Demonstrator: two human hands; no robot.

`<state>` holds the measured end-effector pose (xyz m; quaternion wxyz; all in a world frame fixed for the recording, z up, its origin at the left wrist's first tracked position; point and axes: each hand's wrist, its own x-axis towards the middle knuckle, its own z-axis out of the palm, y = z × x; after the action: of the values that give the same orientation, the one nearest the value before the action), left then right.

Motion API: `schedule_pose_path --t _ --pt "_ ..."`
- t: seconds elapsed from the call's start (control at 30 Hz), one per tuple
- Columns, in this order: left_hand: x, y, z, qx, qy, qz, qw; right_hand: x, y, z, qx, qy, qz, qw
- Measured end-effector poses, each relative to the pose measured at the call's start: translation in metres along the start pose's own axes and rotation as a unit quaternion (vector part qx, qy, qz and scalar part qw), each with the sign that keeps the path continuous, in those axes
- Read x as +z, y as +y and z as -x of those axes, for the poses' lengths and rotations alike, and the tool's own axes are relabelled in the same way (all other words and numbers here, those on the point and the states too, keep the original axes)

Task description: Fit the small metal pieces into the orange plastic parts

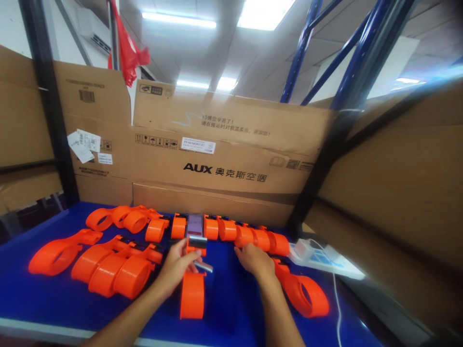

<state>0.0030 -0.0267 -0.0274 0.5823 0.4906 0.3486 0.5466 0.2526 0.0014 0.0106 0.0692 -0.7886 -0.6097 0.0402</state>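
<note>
so my left hand (177, 264) was wrapped around a bright orange plastic ring-shaped piece (192, 296), thumb laid over it, with the round part on the near side of my fingers above the blue tabletop (220, 303). a shiny dark flat strip (197, 242) showed just beyond my thumb and a short silvery bar (203, 266) poked out beside it, couldn't tell if either was part of the piece.

my right hand (255, 260) was back-of-hand up, fingers bent, right by a row of similar orange plastic rings (261, 239) along the back. palm was hidden, so i couldn't tell if it held or touched anything.

another orange looped piece (320, 299) lay just right of my right forearm, near a white power strip (347, 265). on my left, three chunky orange rings (133, 279) sat side by side. a brown cardboard panel (166, 166) stood behind everything.
</note>
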Motion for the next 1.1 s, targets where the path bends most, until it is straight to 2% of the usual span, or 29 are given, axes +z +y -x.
schedule_pose_path --t 0.2,0.57,0.67,0.87,1.1 --pt "0.002 0.001 0.001 -0.005 0.004 0.001 1.0 0.009 -0.004 0.0 -0.07 -0.018 -0.003 0.997" --pt "0.004 0.002 0.003 0.005 0.01 -0.008 1.0 0.021 -0.049 0.022 -0.248 -0.024 -0.057 0.967" --pt "0.003 0.001 0.003 0.008 0.004 -0.01 1.0 0.019 -0.05 0.025 -0.258 -0.013 -0.062 0.964" --pt "0.003 0.001 0.003 0.007 0.005 -0.006 1.0 0.018 -0.048 0.027 -0.251 0.051 -0.043 0.966" --pt "0.003 0.002 0.002 0.006 0.001 -0.005 1.0 0.027 -0.051 0.024 -0.276 0.047 -0.023 0.96"
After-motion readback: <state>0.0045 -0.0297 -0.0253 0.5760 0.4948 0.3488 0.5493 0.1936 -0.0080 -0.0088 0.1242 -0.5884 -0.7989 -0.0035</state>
